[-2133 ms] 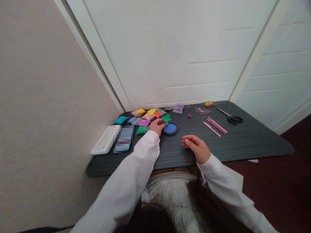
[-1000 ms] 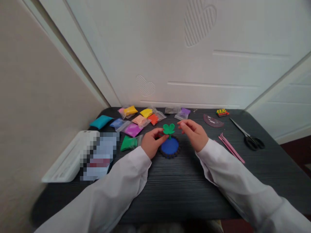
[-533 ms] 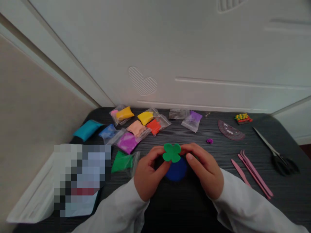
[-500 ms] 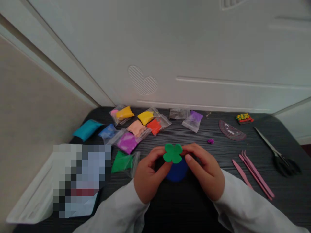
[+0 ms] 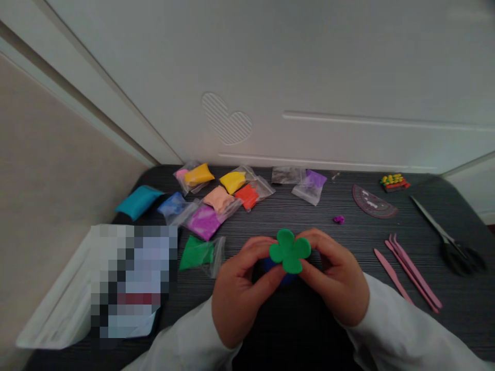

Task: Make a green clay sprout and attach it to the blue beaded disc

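A green clover-shaped clay piece [image 5: 289, 250] sits between my two hands above a blue clay disc [image 5: 270, 265] that is mostly hidden behind them. My left hand [image 5: 242, 288] curls in from the left with thumb and fingers pinched under the clover. My right hand [image 5: 335, 281] curls in from the right, its fingers closed against the clover's other side. Both wrists wear white sleeves and rest over the dark table [image 5: 294, 330].
Several bags of coloured clay lie at the back left, with a green bag [image 5: 198, 252] closest. A white tray [image 5: 58, 304] is at the left edge. Pink modelling tools [image 5: 406, 273], scissors [image 5: 448, 239], a protractor [image 5: 372, 202] and a purple crumb [image 5: 339, 219] lie right.
The view dropped and closed in on the table. My right hand came up from the table to the clover, and both hands drew nearer me, now covering most of the blue disc.
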`<state>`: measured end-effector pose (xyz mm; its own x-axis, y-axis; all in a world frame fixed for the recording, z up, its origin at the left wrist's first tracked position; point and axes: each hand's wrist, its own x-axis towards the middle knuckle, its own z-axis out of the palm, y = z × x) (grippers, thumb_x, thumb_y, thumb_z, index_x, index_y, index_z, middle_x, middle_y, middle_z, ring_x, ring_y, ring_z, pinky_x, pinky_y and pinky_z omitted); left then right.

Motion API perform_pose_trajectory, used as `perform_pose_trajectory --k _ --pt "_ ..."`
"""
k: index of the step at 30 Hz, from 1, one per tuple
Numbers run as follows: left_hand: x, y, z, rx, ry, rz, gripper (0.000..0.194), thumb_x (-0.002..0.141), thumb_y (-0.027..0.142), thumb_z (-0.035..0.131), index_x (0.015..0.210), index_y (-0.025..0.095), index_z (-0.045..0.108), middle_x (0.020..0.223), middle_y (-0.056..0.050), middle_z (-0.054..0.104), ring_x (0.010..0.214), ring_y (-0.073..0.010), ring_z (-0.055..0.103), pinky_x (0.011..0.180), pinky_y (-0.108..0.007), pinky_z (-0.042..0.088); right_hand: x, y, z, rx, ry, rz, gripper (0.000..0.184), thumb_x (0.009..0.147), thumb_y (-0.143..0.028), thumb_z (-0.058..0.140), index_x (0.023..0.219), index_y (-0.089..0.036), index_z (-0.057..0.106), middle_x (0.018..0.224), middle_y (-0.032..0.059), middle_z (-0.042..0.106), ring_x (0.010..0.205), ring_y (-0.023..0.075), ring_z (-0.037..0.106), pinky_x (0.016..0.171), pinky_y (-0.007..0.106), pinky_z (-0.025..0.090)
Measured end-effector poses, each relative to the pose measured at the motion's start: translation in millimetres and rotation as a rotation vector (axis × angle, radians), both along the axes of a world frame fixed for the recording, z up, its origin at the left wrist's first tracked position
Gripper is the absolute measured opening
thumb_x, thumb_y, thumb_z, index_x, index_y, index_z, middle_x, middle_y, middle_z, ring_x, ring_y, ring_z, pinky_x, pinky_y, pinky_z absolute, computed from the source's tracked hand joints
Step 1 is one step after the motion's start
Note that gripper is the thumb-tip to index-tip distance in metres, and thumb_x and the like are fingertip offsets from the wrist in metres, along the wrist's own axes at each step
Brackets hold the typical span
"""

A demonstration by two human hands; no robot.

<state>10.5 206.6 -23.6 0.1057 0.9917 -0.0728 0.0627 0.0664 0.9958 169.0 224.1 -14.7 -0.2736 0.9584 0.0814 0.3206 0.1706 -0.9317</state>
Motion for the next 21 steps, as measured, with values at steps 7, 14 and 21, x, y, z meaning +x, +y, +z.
perform_pose_trajectory --k 7,14,21 --pt "1 -3 9.6 -0.182 -0.289 -0.003 0.021 0.068 0.019 0.061 0.088 0.023 0.063 0.087 -0.001 0.067 0.081 -0.0174 0.061 0.075 -0.030 0.049 0 -9 14.8 -0.093 0.055 0.029 0.013 0.076 -0.031 0.051 0.082 -0.022 0.058 0.077 0.0009 0.060 0.074 0.0151 0.053 0.069 0.029 0.042" --pt "-2 -36 23.7 -0.122 -0.134 -0.066 0.025 0.074 0.025 0.054 0.098 0.023 0.061 0.092 -0.003 0.066 0.083 -0.0173 0.060 0.078 -0.031 0.046 15 -44 28.1 -0.109 0.034 -0.064 0.023 0.080 -0.037 0.045 0.095 -0.026 0.058 0.084 0.0013 0.061 0.079 0.0168 0.055 0.072 0.030 0.043" --pt "-4 -88 14.8 0.240 0.323 -0.160 0.019 0.070 0.027 0.059 0.088 0.024 0.062 0.085 0.000 0.064 0.079 -0.0140 0.057 0.073 -0.024 0.044 18 -101 13.4 -0.130 0.184 -0.146 0.027 0.080 -0.039 0.044 0.100 -0.024 0.053 0.085 0.0020 0.060 0.079 0.0146 0.054 0.069 0.027 0.043"
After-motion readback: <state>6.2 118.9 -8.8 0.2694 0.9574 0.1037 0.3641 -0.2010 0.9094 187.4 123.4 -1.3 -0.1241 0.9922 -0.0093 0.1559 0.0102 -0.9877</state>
